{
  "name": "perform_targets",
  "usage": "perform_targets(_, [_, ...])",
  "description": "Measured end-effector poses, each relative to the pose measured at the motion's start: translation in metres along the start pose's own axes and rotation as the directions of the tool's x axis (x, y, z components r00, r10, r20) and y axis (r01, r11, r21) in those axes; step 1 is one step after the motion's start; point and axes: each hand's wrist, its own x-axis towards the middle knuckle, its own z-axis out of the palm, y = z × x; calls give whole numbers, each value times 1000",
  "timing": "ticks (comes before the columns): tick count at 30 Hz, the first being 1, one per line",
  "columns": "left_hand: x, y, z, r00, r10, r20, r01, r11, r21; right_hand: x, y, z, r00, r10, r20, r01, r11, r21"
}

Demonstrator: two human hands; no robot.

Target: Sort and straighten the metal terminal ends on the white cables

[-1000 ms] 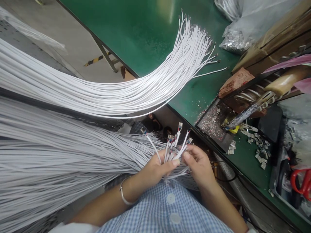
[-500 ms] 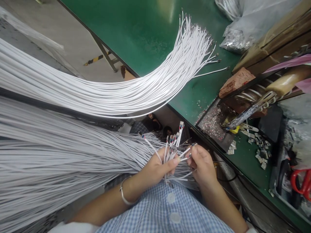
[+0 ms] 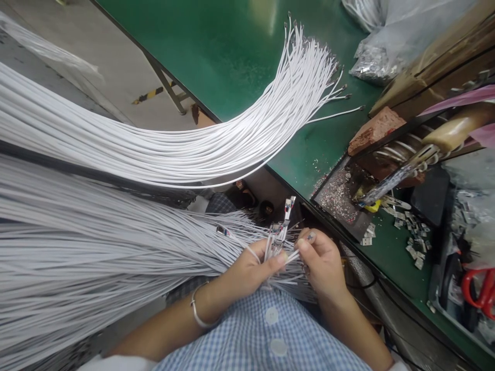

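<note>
My left hand (image 3: 247,270) is closed round a small bunch of thin white wires (image 3: 276,239) whose tips carry small metal terminals and point up. My right hand (image 3: 320,260) pinches the same wires from the right, thumb and fingers pressed together just beside my left thumb. Both hands are in front of my chest, over a big grey-white bundle of wires (image 3: 96,247) that runs off to the left. A second white wire bundle (image 3: 216,139) arcs above it onto the green table (image 3: 232,46), its ends fanned out.
A metal press tool with a wooden handle (image 3: 410,159) stands at the right on the table. Loose metal terminals (image 3: 413,234) lie scattered beside it. Red-handled scissors (image 3: 477,291) rest in a tray at far right. Plastic bags (image 3: 386,46) sit at the back.
My right hand has drawn back in to pinch the wires beside my left thumb. The spread wire tips have been gathered closer together and stand more upright.
</note>
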Motion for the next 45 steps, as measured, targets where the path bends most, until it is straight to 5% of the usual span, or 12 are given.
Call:
perform_targets(9, [-1, 3, 3, 996, -11, 92, 6, 998, 58, 7, 1, -2, 996, -72, -51, 71, 997, -23])
perform_targets(14, [-1, 2, 5, 982, -11, 191, -7, 996, 92, 8, 1, -5, 997, -16, -70, 12, 998, -62])
perform_targets(23, [-1, 2, 3, 980, -51, 194, 29, 993, 113, 7, 9, -6, 994, 75, -80, -77, 997, -15])
perform_targets(31, [0, 3, 4, 994, -38, 103, 28, 995, 96, 3, 4, -7, 999, 10, -50, -8, 999, 38])
perform_targets(45, [0, 4, 6, 992, -11, 129, -4, 993, 115, 3, 1, -3, 999, 15, -40, -12, 997, 77])
